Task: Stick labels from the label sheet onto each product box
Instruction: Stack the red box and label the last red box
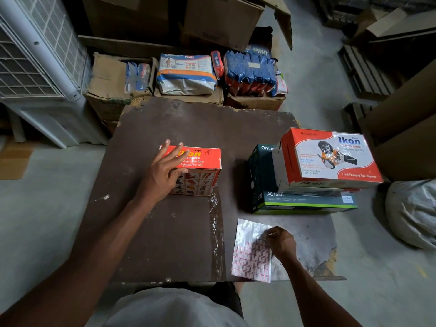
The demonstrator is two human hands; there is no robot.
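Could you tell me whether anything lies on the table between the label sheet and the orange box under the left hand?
Nothing visible does. Between the label sheet, which the right hand pinches, and the orange box, on which the left hand rests, there is only bare table.

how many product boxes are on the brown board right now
3. A small red Ikon box under the left hand; a larger red-and-white Ikon box stacked on a dark green box at right. Others may be hidden between them.
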